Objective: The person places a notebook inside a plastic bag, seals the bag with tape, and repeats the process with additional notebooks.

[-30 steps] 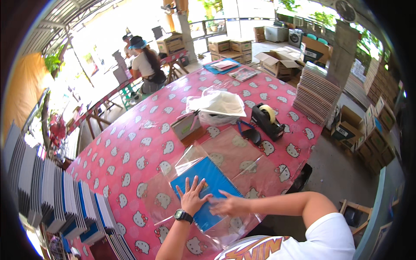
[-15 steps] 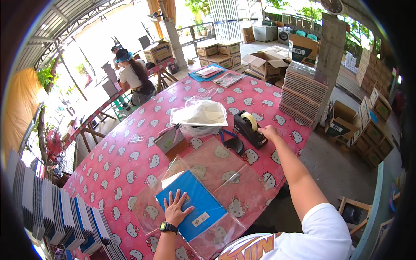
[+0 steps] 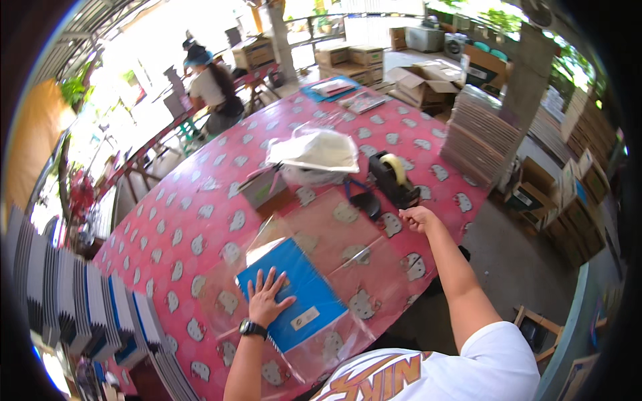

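While the left hand [image 3: 266, 304] lay flat, fingers spread, on the blue spiral notebook [image 3: 304, 284] near the pink tabletop's [image 3: 187, 220] near edge, the right hand [image 3: 416, 218] was well apart from it, toward the right edge, just beside the black tape dispenser [image 3: 386, 179]. The right fingers were bent; whether they pinched anything could not be told. Clear plastic sheeting [image 3: 328, 230] surrounded the notebook. A tall stack of books [image 3: 478, 137] stood farther back along the right edge.

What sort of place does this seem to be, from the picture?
Probably a small, open-sided workshop or packing area. The stacked notebooks along the left, the black tape dispenser on the table and the cardboard boxes beyond it suggest this.
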`<state>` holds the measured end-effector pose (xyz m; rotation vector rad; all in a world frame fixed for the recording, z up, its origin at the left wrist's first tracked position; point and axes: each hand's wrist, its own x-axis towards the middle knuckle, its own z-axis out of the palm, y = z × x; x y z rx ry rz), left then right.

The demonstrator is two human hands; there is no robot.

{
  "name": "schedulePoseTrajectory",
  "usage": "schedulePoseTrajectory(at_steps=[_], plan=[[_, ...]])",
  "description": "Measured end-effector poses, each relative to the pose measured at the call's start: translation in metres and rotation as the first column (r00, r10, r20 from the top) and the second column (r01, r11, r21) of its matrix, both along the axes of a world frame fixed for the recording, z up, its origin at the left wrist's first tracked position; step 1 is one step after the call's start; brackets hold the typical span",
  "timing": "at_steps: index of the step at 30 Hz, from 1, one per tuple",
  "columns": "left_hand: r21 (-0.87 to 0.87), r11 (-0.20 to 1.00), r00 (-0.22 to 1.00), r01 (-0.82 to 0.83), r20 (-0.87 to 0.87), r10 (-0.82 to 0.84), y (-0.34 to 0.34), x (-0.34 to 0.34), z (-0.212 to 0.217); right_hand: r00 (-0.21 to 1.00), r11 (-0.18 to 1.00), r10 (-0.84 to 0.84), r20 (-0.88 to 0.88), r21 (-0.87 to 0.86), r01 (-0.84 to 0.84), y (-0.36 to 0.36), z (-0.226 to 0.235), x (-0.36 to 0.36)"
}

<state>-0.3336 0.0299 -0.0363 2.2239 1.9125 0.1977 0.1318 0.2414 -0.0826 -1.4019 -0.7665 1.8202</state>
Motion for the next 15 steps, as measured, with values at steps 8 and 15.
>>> schedulePoseTrajectory(at_steps=[8,15], plan=[[0.001,0.999,0.998,-0.048,0.052,0.047,0.004,-0.006,-0.007,0.923,0.912,0.334,0.189,0.183,-0.367,-0.115,0.062,-0.279],[-0.003,0.998,0.994,-0.063,0.087,0.063,0.005,-0.005,-0.008,0.867,0.937,0.234,0.440,0.136,-0.322,-0.136,0.037,-0.328]])
